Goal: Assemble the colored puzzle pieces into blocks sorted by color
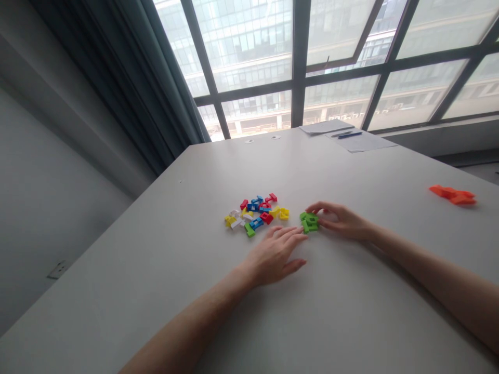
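Windowed room, grey curtain [128, 88] at far left, glazing cut off by the top edge. We list one pale grey table [163, 291], its near corners out of frame. Far right on it: sheets of paper [351, 139] with a blue pen [350, 135] on top. Right edge: orange pieces [454, 195], form hard to make out. Centre: a scatter of small coloured blocks [255, 213], red, blue, yellow, white, green, too small for us to count. Just right of the scatter: our green block cluster [309, 222], compact, no clear long axis, facing undetermined. Our right hand [343, 221] lies on the table, thumb and fingertips [320, 209] closed narrowly around the cluster's right side, touching it. Our left hand [275, 254] rests flat, fingers spread loosely, holding nothing, fingertips just beside the cluster.
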Demonstrator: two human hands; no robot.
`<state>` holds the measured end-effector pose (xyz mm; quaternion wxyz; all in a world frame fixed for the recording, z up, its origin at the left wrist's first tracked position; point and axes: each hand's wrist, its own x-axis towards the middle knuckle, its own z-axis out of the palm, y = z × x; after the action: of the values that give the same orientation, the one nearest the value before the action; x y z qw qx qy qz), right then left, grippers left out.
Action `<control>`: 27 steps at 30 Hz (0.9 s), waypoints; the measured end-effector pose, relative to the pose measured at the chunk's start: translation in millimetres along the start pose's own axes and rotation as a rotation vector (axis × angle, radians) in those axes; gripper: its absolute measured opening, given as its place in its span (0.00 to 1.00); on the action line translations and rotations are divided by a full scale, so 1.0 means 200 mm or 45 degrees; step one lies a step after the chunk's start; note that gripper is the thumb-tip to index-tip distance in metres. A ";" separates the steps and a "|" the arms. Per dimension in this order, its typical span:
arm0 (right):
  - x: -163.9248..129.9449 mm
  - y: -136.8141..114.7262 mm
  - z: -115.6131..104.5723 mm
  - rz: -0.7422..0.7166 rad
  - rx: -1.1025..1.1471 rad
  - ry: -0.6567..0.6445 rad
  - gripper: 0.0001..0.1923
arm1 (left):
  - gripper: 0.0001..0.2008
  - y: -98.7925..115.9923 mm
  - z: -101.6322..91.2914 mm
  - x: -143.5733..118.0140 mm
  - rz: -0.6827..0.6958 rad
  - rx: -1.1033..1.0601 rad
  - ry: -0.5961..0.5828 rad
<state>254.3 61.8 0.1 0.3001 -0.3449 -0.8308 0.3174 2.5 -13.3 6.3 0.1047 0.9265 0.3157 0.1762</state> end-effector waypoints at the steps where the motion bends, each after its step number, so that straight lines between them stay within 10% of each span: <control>1: 0.00 0.00 0.00 -0.003 -0.002 -0.001 0.16 | 0.21 0.00 0.00 0.00 0.000 0.000 -0.001; 14: 0.00 0.06 -0.01 0.086 0.060 0.063 0.20 | 0.15 0.00 0.00 -0.01 -0.265 0.365 0.221; 19: 0.00 0.06 -0.01 0.136 0.067 0.077 0.20 | 0.14 -0.02 -0.15 -0.02 -0.732 0.774 0.066; 27: 0.00 0.09 0.00 0.102 0.050 0.063 0.18 | 0.14 -0.12 -0.36 -0.07 -0.966 0.551 -0.331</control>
<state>262.0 72.2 -12.8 0.3144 -0.3795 -0.8023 0.3369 -49.9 3.0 62.0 0.0047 0.7602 0.6466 -0.0624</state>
